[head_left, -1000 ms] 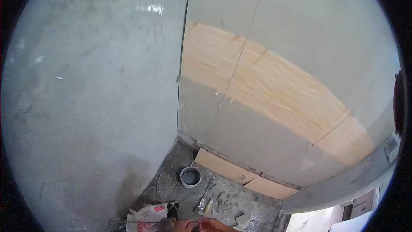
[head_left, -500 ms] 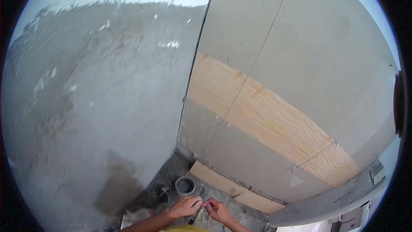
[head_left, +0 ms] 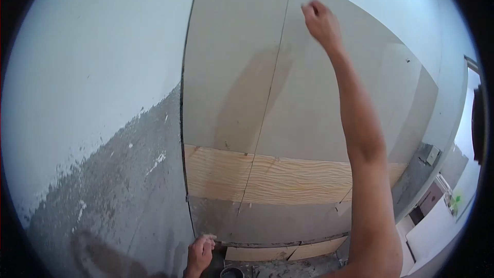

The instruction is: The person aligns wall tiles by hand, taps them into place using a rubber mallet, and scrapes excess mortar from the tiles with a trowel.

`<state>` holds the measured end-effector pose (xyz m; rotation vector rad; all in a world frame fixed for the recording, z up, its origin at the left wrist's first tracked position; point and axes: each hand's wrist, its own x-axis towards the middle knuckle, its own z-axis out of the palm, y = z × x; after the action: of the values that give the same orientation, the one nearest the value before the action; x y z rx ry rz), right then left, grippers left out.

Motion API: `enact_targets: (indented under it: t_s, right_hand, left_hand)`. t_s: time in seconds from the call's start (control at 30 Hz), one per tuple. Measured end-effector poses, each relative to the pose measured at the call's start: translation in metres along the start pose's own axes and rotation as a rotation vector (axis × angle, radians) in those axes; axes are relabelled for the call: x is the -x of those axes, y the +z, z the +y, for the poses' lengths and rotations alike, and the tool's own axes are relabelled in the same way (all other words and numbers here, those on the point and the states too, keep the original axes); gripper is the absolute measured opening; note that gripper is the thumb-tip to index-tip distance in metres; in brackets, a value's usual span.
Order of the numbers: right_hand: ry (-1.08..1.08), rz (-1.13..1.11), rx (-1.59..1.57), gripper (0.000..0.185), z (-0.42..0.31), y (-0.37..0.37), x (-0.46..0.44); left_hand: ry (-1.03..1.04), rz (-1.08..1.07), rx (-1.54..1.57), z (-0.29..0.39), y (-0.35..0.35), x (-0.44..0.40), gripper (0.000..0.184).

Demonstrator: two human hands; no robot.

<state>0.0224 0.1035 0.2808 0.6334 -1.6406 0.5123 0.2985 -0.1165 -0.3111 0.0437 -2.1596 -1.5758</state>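
Note:
My right hand (head_left: 320, 20) is raised high in front of the upper grey tiles (head_left: 314, 87), arm stretched out. Its fingers are curled closed, and whatever they may hold is too small to make out. Low down by the wall corner is my left hand (head_left: 199, 255), fingers bent together near the bottom of the tiled wall; what they pinch, if anything, does not show. Between the grey tiles runs a band of wavy, wood-coloured tile (head_left: 293, 177). A thin dark line, a joint or a string, crosses the tiles from top to bottom.
A dark round bucket (head_left: 231, 273) stands on the rough floor below my left hand. Light tile strips (head_left: 262, 253) line the wall's foot. To the left is a part-plastered wall (head_left: 134, 175); at right are a ledge and an opening (head_left: 437, 211).
My hands were together low over the floor and have parted. The right one has gone far up the tiled wall; the left is now at the lower corner. The view has tilted up.

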Motion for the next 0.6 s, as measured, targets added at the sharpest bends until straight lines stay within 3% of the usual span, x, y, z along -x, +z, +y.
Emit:
enact_targets:
  t_s: [0.03, 0.1, 0.17, 0.23, 0.3, 0.43, 0.5, 0.6]
  right_hand:
    - [0.059, 0.023, 0.055, 0.037, 0.006, 0.009, -0.029]
    - [0.109, 0.064, 0.110, 0.038, 0.012, 0.018, -0.072]
    - [0.231, 0.027, 0.070, 0.039, 0.011, 0.025, -0.092]
    - [0.204, 0.020, 0.115, 0.038, 0.007, 0.025, -0.102]
    - [0.168, 0.006, 0.163, 0.037, 0.000, 0.028, -0.107]
    - [0.134, 0.064, 0.309, 0.033, -0.004, 0.041, -0.118]
    - [0.127, 0.059, 0.350, 0.032, -0.005, 0.042, -0.123]
    - [0.112, 0.018, 0.381, 0.035, -0.004, 0.045, -0.129]
  left_hand:
    - [0.016, -0.012, -0.004, -0.010, -0.003, 0.005, 0.024]
    - [-0.019, -0.087, 0.057, -0.030, -0.007, 0.017, 0.045]
    - [-0.063, -0.104, 0.059, -0.034, -0.011, 0.028, 0.045]
    - [-0.124, -0.110, 0.057, -0.035, -0.020, 0.038, 0.045]
    - [-0.316, -0.125, 0.062, -0.038, -0.027, 0.044, 0.047]
    - [-0.321, -0.180, -0.074, -0.077, -0.037, 0.049, 0.051]
    - [-0.516, -0.171, 0.052, -0.067, -0.042, 0.046, 0.055]
    - [-0.585, -0.104, 0.265, -0.089, -0.034, 0.053, 0.063]
